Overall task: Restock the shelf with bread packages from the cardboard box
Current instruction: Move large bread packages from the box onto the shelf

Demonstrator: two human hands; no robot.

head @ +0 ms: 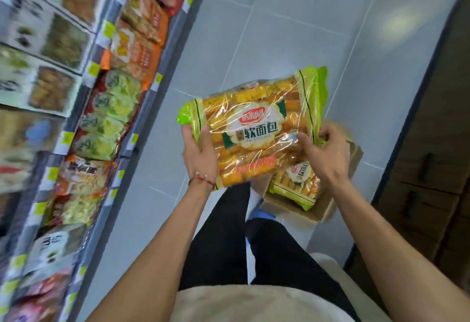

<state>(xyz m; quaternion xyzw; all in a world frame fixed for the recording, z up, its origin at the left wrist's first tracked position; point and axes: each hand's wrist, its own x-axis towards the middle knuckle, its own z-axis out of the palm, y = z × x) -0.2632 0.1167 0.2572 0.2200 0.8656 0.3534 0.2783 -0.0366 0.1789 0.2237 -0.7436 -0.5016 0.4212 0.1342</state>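
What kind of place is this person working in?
Probably a grocery or convenience store aisle: a shelf packed with snack bags and yellow price tags, a tiled floor, and a cardboard box of bread packages, one bread package held up.

Bare forearms left and right, uncovered all the way to the frame edge. Round the left wrist, just behind the left hand, a thin red string bracelet with two small pale beads. Lower down, black trousers, plain on both legs. At the bottom edge, a pale cream top, soft fabric, unmarked. Past the knees, a glimpse of blue footwear, too blurred for detail.
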